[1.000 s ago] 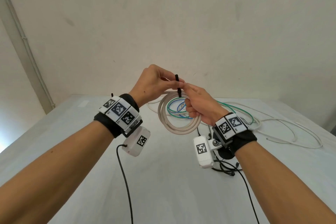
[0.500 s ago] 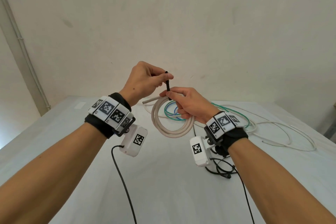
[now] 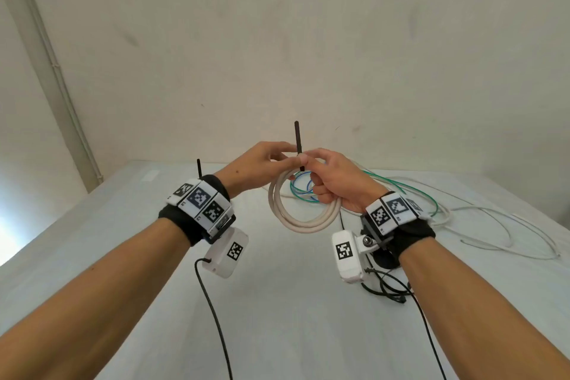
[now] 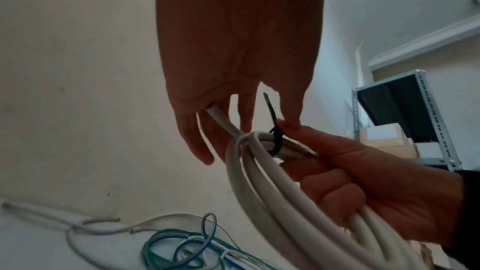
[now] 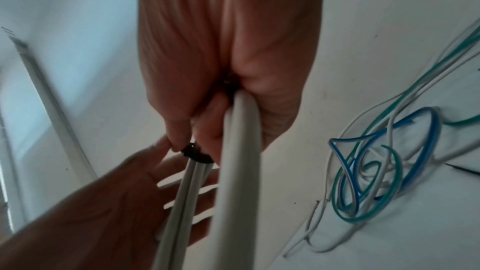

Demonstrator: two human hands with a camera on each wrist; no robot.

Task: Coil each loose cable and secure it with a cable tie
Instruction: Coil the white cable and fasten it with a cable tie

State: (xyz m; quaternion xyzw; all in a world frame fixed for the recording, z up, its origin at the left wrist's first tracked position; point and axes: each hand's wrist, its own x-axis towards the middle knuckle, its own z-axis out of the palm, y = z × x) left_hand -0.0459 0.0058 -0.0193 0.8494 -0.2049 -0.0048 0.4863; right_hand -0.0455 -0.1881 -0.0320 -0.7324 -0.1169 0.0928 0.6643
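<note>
Fingers of my left hand [image 3: 262,160] are loosely spread in the left wrist view, the tips just beside the thin black plastic cable tie [image 4: 272,130]; whether any of them pinches its tail I cannot tell. From the head view that tail stands upright as a dark strip between both hands, but only the wrist views show the band looped round the strands. One free cable end pokes up between my left fingers [image 4: 244,114], a detail the head view hides.

Held in the air above the white tabletop [image 3: 277,318] is one coil of thick, smooth off-white round cable [image 3: 303,219], wound in about three turns. My right hand [image 3: 336,185] is curled round the coil's upper right side, thumb and forefinger pinching at the tie's loop.

Right of the coil, loose wires lie in a tangle on the tabletop: one blue wire [image 5: 426,143], one green wire [image 5: 369,208] and several thin white wires [image 5: 319,239], all slim and glossy. Only the left wrist view shows one grey perforated metal shelf rack [image 4: 428,118] by the wall, with pale boxes on it.
</note>
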